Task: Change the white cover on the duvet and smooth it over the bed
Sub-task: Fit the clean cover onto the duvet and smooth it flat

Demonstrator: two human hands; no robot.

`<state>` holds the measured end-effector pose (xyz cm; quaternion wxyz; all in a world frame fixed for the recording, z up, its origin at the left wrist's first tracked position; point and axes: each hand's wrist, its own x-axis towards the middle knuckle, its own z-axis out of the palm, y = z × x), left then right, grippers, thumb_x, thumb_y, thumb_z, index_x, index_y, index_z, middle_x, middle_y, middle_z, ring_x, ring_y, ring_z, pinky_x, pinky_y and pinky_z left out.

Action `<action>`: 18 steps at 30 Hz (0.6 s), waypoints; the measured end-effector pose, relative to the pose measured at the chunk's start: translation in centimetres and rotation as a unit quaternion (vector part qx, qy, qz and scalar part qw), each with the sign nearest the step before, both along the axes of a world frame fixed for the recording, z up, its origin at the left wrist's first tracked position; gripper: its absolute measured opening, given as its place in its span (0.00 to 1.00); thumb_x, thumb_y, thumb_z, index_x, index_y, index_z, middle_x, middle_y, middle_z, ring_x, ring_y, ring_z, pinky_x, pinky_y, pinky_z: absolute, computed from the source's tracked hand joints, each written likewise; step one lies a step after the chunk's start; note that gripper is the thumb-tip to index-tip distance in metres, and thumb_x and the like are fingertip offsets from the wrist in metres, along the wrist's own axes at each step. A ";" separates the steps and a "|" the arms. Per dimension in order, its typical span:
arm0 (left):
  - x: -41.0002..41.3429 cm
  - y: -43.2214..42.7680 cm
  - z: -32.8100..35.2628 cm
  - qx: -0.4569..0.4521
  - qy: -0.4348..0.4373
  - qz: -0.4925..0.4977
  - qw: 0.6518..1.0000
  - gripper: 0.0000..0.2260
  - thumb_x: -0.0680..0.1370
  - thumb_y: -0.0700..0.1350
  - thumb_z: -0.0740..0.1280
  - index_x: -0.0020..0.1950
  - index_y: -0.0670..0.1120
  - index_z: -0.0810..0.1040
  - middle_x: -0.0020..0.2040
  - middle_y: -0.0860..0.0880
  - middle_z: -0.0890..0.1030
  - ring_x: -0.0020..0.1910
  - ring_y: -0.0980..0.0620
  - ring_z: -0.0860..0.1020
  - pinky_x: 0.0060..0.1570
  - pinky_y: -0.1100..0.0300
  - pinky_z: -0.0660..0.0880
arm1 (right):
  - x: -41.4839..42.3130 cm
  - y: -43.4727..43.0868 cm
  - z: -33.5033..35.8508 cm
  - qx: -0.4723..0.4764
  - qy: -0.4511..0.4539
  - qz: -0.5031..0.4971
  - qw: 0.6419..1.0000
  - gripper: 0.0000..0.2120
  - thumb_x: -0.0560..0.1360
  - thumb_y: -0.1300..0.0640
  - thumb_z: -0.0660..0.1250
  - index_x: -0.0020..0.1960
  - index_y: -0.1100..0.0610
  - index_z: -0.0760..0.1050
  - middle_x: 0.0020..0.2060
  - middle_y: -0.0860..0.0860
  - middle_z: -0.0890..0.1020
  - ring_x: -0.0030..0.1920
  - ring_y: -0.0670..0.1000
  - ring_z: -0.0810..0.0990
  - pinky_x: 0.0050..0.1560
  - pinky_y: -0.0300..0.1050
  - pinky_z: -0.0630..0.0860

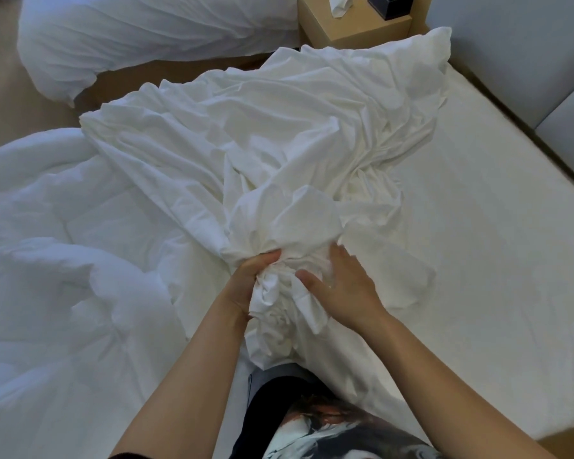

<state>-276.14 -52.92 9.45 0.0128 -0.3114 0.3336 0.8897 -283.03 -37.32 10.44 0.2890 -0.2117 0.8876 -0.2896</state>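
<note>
**Cover (pixel 279 144) bunched between both hands**

My left hand (pixel 246 286) reaches forward from the lower left on an outstretched forearm. Its fingers (pixel 260 260) are curled tight round a twisted bunch of the white cover. My right hand (pixel 342 289) lies just beside it, palm down. Those fingers are straight and spread, and the thumb presses on the same bunch without clasping it. From the bunch the cover fans out, crumpled, across the middle of the bed (pixel 494 243) toward the far corner. The duvet (pixel 53 246) lies puffed up on the left side, with the cover's edge over it. A wooden nightstand (pixel 355 31) stands beyond the bed.
</note>
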 end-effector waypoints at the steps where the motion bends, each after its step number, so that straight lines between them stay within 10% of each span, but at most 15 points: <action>1: -0.1 -0.1 0.0 0.006 0.004 -0.006 1.000 0.11 0.72 0.41 0.65 0.50 0.40 0.83 0.46 0.40 0.84 0.43 0.44 0.84 0.38 0.54 0.80 | -0.3 -0.2 -0.1 -0.004 -0.037 0.008 0.999 0.45 0.69 0.27 0.56 0.77 0.49 0.47 0.76 0.51 0.53 0.75 0.57 0.52 0.71 0.60 0.57; 3: -0.3 -0.1 0.4 0.022 0.011 -0.022 0.999 0.15 0.70 0.41 0.70 0.55 0.39 0.80 0.49 0.39 0.83 0.46 0.42 0.83 0.41 0.52 0.80 | -0.8 -0.6 -0.1 -0.039 -0.075 -0.026 0.996 0.47 0.68 0.28 0.59 0.77 0.46 0.43 0.77 0.50 0.46 0.76 0.57 0.45 0.73 0.62 0.52; 6: -0.5 -0.4 0.5 0.039 -0.001 -0.053 0.998 0.30 0.57 0.41 0.81 0.56 0.36 0.77 0.47 0.37 0.82 0.44 0.41 0.83 0.41 0.50 0.80 | -1.5 -1.0 0.1 -0.037 -0.029 -0.070 0.996 0.35 0.70 0.33 0.63 0.71 0.50 0.62 0.70 0.53 0.65 0.71 0.57 0.61 0.68 0.59 0.63; 11: -1.0 0.3 0.7 -0.123 -0.094 -0.143 0.978 0.05 0.73 0.36 0.66 0.48 0.39 0.77 0.33 0.48 0.83 0.32 0.52 0.82 0.32 0.61 0.79 | -2.8 -2.2 2.0 -0.138 -0.022 -0.012 0.990 0.11 0.75 0.58 0.66 0.34 0.60 0.74 0.33 0.53 0.78 0.40 0.57 0.77 0.45 0.54 0.75; 15: -1.6 0.5 1.5 -0.086 -0.070 -0.152 0.982 0.13 0.65 0.35 0.72 0.49 0.39 0.80 0.42 0.41 0.83 0.39 0.45 0.83 0.37 0.55 0.80 | -3.2 -3.6 3.2 -0.143 0.056 -0.002 0.988 0.17 0.72 0.66 0.62 0.27 0.56 0.63 0.27 0.50 0.69 0.32 0.52 0.67 0.37 0.50 0.67; 18: -1.6 0.4 2.2 -0.064 -0.047 -0.161 0.984 0.10 0.67 0.37 0.71 0.47 0.39 0.82 0.44 0.40 0.84 0.42 0.44 0.83 0.38 0.55 0.80 | -3.1 -4.0 3.5 -0.230 -0.030 -0.011 0.973 0.08 0.74 0.67 0.60 0.39 0.60 0.74 0.35 0.51 0.77 0.37 0.50 0.75 0.39 0.41 0.72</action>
